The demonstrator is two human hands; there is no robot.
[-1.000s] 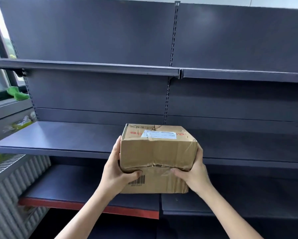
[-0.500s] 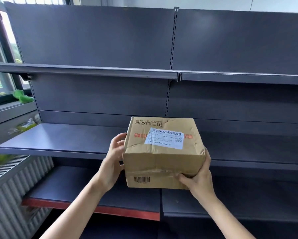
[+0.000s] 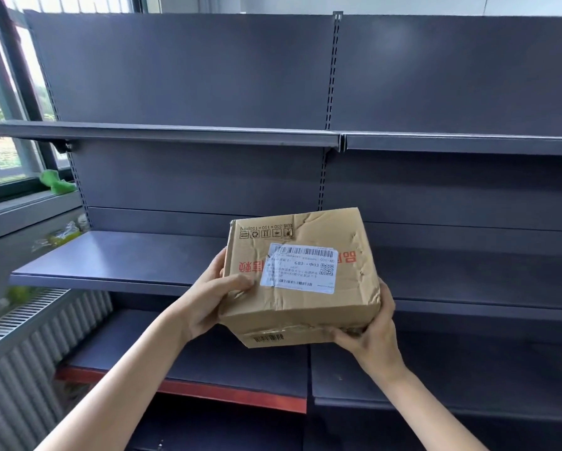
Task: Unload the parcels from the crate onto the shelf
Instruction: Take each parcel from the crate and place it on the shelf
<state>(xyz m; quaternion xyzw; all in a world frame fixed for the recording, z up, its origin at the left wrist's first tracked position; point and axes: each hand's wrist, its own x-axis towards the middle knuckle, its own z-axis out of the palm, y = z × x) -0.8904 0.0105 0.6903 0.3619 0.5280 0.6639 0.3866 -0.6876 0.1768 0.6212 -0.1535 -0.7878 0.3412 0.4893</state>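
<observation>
A dented brown cardboard parcel [image 3: 305, 307] with a white shipping label on top is held in the air in front of the middle shelf board [image 3: 117, 262]. My left hand [image 3: 211, 301] grips its left side with the thumb over the top edge. My right hand [image 3: 370, 340] holds its lower right corner from beneath, fingers curled along the taped seam. The parcel is tilted, its top face turned toward me. The dark grey shelf unit has bare boards above [image 3: 175, 136] and below [image 3: 208, 362]. The crate is out of view.
A window [image 3: 3, 125] and a grey sill with a green object [image 3: 57, 183] lie at the left. A ribbed radiator [image 3: 29, 353] stands below the sill. A slotted upright [image 3: 330, 109] splits the shelf unit into two bays.
The parcel has risen and moved slightly right, tipping its labelled top toward me. My left thumb now lies over the top edge. The view has shifted upward.
</observation>
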